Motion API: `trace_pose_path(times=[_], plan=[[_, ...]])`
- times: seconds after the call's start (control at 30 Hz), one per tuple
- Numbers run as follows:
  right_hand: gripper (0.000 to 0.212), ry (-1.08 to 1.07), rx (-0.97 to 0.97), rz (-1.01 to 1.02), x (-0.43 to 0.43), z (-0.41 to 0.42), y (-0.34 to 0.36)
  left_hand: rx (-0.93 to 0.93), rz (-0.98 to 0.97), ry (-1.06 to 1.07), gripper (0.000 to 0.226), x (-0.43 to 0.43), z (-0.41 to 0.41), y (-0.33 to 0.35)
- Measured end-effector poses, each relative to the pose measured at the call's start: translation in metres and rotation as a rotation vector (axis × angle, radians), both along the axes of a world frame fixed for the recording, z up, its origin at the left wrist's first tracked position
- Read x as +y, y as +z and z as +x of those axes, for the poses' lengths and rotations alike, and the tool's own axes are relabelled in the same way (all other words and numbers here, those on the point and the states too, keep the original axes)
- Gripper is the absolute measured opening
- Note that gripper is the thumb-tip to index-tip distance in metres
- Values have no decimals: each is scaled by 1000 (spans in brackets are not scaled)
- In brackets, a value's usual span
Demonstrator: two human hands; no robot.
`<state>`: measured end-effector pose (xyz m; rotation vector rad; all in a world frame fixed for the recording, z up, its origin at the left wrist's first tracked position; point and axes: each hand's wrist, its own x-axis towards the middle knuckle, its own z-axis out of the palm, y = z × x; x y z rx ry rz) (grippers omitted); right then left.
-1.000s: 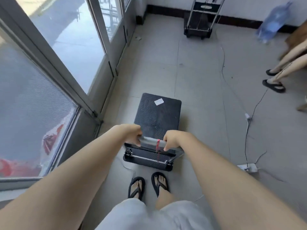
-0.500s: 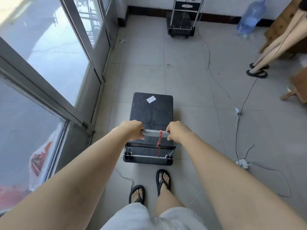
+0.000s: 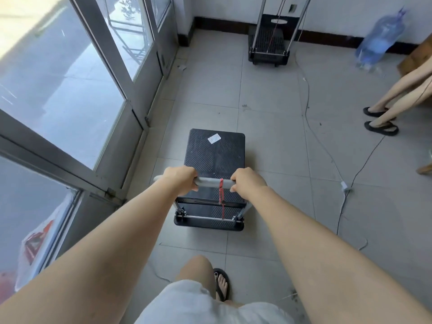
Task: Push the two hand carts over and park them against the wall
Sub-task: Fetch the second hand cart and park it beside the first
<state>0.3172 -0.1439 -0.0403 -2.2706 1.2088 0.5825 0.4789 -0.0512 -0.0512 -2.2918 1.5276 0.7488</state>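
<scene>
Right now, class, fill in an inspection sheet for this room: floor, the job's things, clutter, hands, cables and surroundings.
Surface: grey tiled floor, scuffed, with small bits of debris.
Job's things: near cart, black deck bare but for a white sticker, out in the room; far cart against the wall.
Clutter: blue water bottle leaning by the wall.
Hands: left hand and right hand closed on the near cart's handle bar; red cord tied between them.
Cables: thin floor cables run right of the carts to a white plug.
Surroundings: glass doors on the left; a bystander's legs on the right.
</scene>
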Motion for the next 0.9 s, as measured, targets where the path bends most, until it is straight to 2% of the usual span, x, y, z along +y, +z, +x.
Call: trace_pose_path(times=[0.07,0.23,0.43,0.47,0.53,0.63,0.83,0.9], plan=[[24,-16,-19,1,-25,7,0,1,13,5,25,-26,8,0],[24,-2,-9,37,-99,38,5,-10,49,-13,26,-99,42,3],[36,-30,13,80,-190,91,8,4,41,-24,24,-185,99,-2],[33,-31,10,77,-205,100,8,-1,36,-27,23,-201,110,-2],[9,-27,8,64,-233,119,8,-22,30,-31,22,-231,131,-1],[6,-30,-9,53,-270,148,11,-52,36,-13,20,-271,160,1],[29,-38,-31,47,-362,202,8,-78,51,13,18,-362,214,1],[30,-19,-36,56,-399,220,7,-73,52,16,18,-396,233,-2]])
